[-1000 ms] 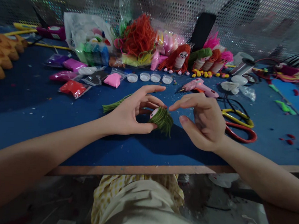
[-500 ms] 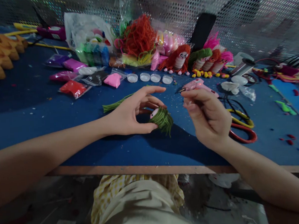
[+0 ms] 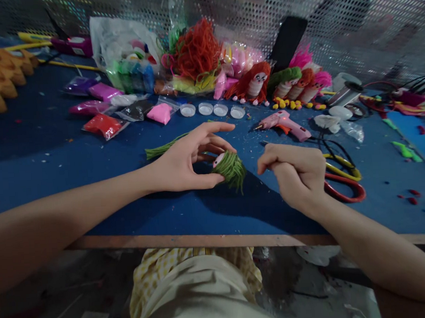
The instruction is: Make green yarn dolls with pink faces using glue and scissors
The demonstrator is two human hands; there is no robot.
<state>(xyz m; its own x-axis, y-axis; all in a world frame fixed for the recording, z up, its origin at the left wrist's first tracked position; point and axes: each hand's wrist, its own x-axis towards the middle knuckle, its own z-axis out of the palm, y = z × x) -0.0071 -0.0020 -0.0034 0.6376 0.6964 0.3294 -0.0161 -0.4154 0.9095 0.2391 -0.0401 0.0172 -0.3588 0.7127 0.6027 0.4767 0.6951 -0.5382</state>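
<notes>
A small doll head with green yarn hair (image 3: 231,169) and a pale pink face is held between the thumb and fingers of my left hand (image 3: 189,160), its index finger stretched out above. Green yarn strands (image 3: 162,149) lie behind that hand on the blue table. To the right, my right hand (image 3: 295,176) is closed with its fingers curled, over the table and apart from the doll head. Whatever its fingers may hold is hidden. Just behind it lies a pink glue gun (image 3: 285,125), nozzle pointing left.
Four-sided clutter rings the back: clay packets (image 3: 106,125), small clear lids (image 3: 205,109), red yarn (image 3: 198,50) and finished dolls (image 3: 256,83). Red-handled scissors (image 3: 355,193) lie right of my right hand. An orange tray (image 3: 1,77) stands far left.
My right hand has turned and lowered slightly, its fingers curling inward and uncovering more of the glue gun. My left hand and the green-haired head have stayed nearly still.
</notes>
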